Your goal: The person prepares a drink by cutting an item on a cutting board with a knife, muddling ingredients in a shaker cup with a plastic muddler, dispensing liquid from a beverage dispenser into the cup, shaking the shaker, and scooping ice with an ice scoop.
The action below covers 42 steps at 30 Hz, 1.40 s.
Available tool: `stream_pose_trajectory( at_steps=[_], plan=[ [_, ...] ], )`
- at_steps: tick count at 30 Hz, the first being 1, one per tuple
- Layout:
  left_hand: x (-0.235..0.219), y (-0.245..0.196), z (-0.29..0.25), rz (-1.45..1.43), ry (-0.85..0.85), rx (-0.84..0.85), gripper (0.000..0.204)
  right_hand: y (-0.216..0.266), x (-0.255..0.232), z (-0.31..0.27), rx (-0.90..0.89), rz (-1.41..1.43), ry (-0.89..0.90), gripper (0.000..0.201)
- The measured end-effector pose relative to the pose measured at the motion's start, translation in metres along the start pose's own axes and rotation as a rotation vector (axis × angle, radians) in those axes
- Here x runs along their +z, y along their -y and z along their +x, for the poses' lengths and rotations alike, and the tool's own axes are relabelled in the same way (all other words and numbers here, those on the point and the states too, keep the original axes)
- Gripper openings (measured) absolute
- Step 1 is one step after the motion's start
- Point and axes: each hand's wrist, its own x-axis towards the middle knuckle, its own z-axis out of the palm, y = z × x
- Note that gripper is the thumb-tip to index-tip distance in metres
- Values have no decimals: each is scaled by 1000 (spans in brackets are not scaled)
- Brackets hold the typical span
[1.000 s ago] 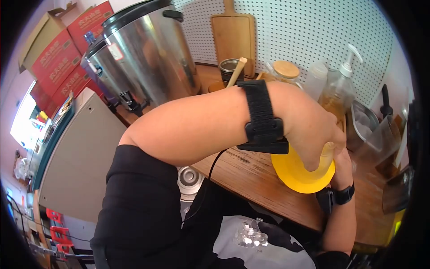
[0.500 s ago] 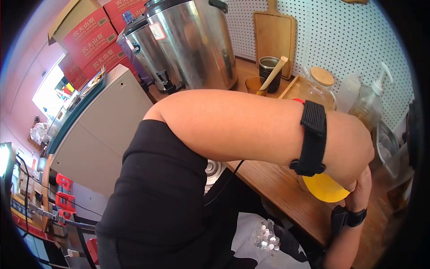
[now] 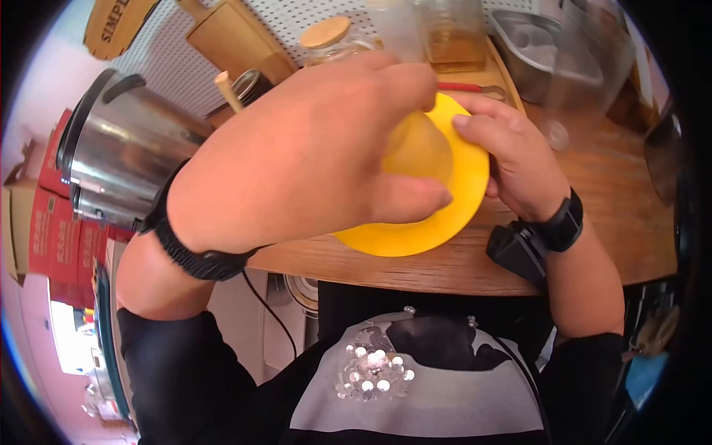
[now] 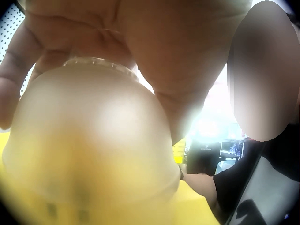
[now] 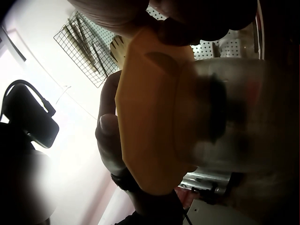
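My left hand (image 3: 311,156) reaches over a yellow disc (image 3: 467,167) with a wide rim. Its fingers and thumb curl round a frosted, translucent dome (image 3: 426,152) rising from the disc's middle. In the left wrist view the dome (image 4: 93,126) fills the foreground, its small ridged top against the palm. My right hand (image 3: 515,159) holds the disc from the right, thumb on the rim and fingers beneath. Edge-on in the right wrist view, the disc (image 5: 147,112) has an angular outline, with a blurred clear cylinder (image 5: 253,117) on its other side.
Behind the hands stand a wooden-lidded glass jar (image 3: 326,41), a bottle of amber liquid (image 3: 452,48) and a metal pan (image 3: 519,44). A red-handled tool (image 3: 467,87) lies near the disc. A steel urn (image 3: 141,126) is at left, on the wooden table (image 3: 601,185).
The head view has swung, bringing the hands towards the middle. The left forearm hides less of the disc, and the right thumb now shows on its rim. Both hands stay on the piece.
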Motion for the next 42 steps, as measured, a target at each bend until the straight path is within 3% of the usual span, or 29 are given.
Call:
stream_pose_trajectory(
  at_steps=[4,14,20,22,25,29,32,34,35,38,40,41,42],
  plan=[
    [-4,-1,1,-1,62,-84,51,0,2,2,-21,-50,-4,36],
    [-11,2,3,136,120,-70,52,-1,2,7,-45,-12,27,33],
    [-15,5,7,8,171,-146,53,-1,2,9,-23,24,34,31],
    [-21,10,12,-43,297,-30,59,-2,1,10,-10,34,62,31],
    [-25,19,16,46,306,96,67,-3,2,12,-13,44,51,31],
    [-30,18,16,-32,178,143,69,-1,2,10,-8,57,44,31],
    [-38,3,12,100,71,-3,70,-3,0,10,-8,65,72,31],
    [-35,-9,11,453,284,-349,73,-5,-1,12,-18,64,74,31],
    [-33,-8,9,452,282,-352,73,-4,-1,12,-17,61,77,31],
    [-29,-6,6,436,257,-239,63,-5,0,10,-3,40,51,31],
    [-40,-11,12,175,433,-268,55,-4,1,9,4,38,57,31],
    [-39,-7,11,174,431,-271,55,-3,2,8,5,36,59,31],
    [-36,0,8,205,400,-132,55,-2,3,8,17,34,52,31]
  ],
)
